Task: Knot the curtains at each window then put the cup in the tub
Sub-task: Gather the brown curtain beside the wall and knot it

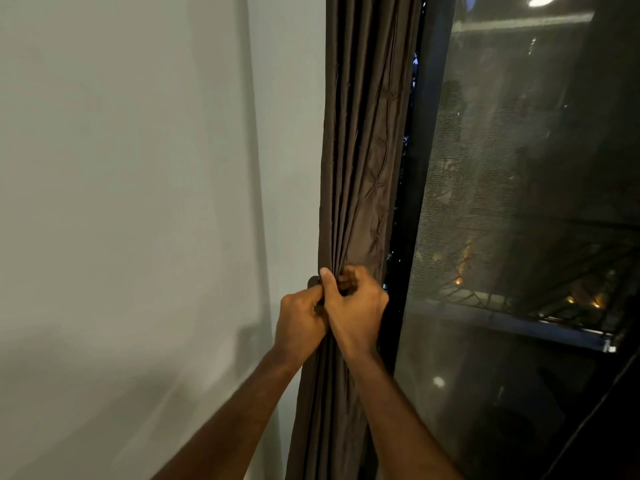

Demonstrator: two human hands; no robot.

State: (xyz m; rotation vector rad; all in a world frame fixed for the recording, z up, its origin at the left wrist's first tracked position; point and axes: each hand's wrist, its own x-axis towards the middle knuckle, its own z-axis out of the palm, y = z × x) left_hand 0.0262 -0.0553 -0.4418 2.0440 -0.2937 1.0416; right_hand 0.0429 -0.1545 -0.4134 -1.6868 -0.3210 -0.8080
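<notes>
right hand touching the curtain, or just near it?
Touching. Head view: the right hand has its fingers curled into the gathered brown curtain, thumb pressed against the folds.

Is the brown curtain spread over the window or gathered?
Gathered. The curtain hangs as a narrow bunch of folds beside the bare window; the left hand and right hand grip it together.

The gathered curtain (360,150) is hanging between the wall (138,202) on its left and the window (519,202) on its right, lying just in front of the window frame (420,168). The left hand (301,323) and right hand (353,306) are gripping the curtain side by side, touching each other, left hand nearer the wall, right hand nearer the window.
</notes>
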